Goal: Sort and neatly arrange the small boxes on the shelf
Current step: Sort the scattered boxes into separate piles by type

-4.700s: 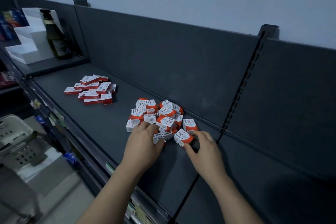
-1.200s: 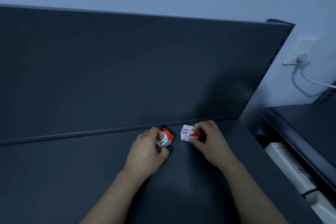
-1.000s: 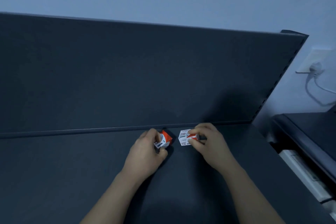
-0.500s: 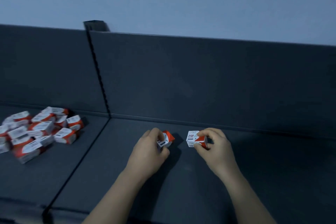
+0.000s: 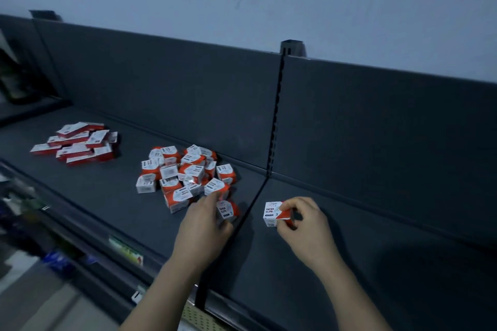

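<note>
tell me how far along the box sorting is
Barely begun: no neat row shows on the shelf. In hand: the left hand grips one paper clip box, the right hand pinches a second box past the shelf seam. Left: the heap of small boxes and the flat box pile, both jumbled.

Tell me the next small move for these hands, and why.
Probably set the box pinched in the right hand down square on the shelf, right of the seam, to start a row. It is on that side, apart from the jumbled pile, and the left hand holds a second box that could go beside it.
</note>
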